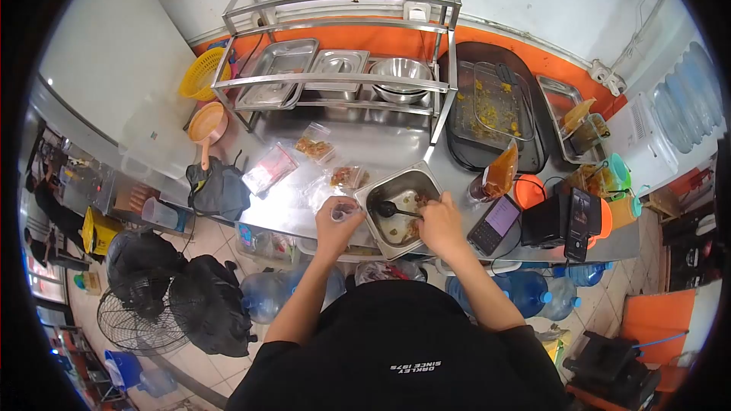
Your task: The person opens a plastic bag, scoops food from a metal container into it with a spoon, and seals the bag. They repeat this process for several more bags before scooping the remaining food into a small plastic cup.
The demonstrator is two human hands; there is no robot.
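My right hand (442,225) is closed around the handle of a black spoon (387,208), whose bowl is inside a deep steel food pan (375,237). Some chopped food (411,228) lies on the bottom of that pan. Just left of the pan, my left hand (335,230) grips a clear plastic bag (344,211); its details are too small to make out. Beyond that hand, one bag of chopped food (346,176) lies flat on the steel table (373,137). Another filled bag (314,144) and a bag with red print (271,169) lie further back.
A steel rack (335,80) stands over several pans and bowls at the back. To the right are a stained black tray (464,137), a bag of orange sauce (502,167), a calculator-like device (495,224) and a phone (579,221). A black bag (218,189) sits left.
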